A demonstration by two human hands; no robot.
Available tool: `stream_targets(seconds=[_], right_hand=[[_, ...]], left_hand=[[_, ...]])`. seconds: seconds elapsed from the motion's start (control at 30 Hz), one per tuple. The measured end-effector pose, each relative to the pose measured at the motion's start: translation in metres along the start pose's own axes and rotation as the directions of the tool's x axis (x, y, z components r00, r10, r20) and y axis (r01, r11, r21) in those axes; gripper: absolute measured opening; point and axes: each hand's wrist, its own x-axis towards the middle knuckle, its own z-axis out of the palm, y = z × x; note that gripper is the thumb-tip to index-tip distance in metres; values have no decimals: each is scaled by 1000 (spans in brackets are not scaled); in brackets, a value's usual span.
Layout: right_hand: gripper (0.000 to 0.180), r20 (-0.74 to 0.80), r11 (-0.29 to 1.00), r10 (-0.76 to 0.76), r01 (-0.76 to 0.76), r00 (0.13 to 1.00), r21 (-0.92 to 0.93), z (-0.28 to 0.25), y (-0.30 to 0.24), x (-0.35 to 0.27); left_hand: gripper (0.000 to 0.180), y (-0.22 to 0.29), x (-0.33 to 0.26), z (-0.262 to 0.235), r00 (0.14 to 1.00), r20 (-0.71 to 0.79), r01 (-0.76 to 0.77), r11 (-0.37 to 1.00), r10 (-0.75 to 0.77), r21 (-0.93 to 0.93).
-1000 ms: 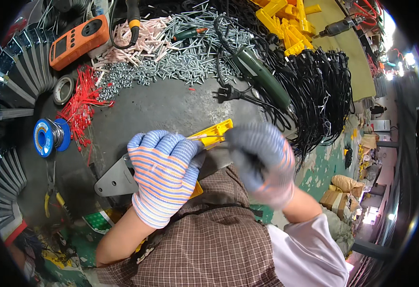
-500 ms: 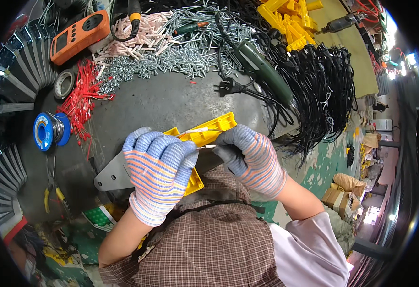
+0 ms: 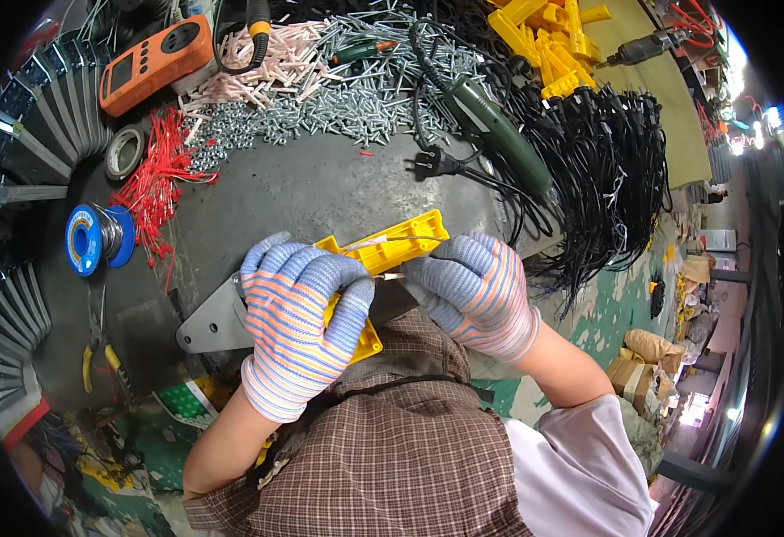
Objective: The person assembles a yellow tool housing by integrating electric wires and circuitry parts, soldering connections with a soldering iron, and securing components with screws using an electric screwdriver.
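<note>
My gloved left hand [image 3: 298, 309] is wrapped around a yellow plastic handle shell [image 3: 410, 234], whose ribbed inside faces up. A thin wire with a white sleeve [image 3: 369, 242] lies along the shell. From under the left hand a grey metal plate with holes [image 3: 217, 324] sticks out to the left. My gloved right hand [image 3: 481, 291] is closed in a pinch just right of the shell. At its fingertips shows a thin wire with a pale end [image 3: 392, 276]; the rest of it is hidden by the fingers.
Across the back lie piles of screws [image 3: 356, 112], pink sleeves [image 3: 271, 67] and red-wired parts [image 3: 155, 170]. A green corded tool [image 3: 499, 134] and black power cords [image 3: 589, 179] lie right. Solder spool [image 3: 97, 240], tape roll [image 3: 124, 152], pliers [image 3: 97, 345] and orange meter [image 3: 155, 67] stand left.
My right hand has drawn slightly off the shell's end, its fingers closer together, and the pale wire end shows more clearly. The left hand still grips the shell, shifted very slightly.
</note>
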Motion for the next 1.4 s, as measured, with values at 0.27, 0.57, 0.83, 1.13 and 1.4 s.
stream_targets(seconds=[0.27, 0.57, 0.83, 1.13, 1.4], right_hand=[[18, -20, 997, -72, 72, 997, 18, 5, 7, 7], [17, 28, 983, -19, 13, 999, 181, -2, 12, 20], [18, 49, 986, -28, 20, 998, 163, 2, 17, 10], [19, 86, 991, -94, 85, 992, 106, 4, 21, 17], [25, 127, 981, -103, 122, 987, -153, -16, -16, 21]], left_hand=[[13, 0, 0, -1, 1000, 14, -4, 1000, 4, -4], [11, -1, 0, 1, 998, -16, 53, 995, -54, -79], [15, -5, -4, 3, 1000, 0, 13, 1000, -13, -10], [25, -6, -4, -1, 996, -60, 56, 994, -62, -96], [24, -28, 56, -32, 803, 595, 56, 998, -25, -35]])
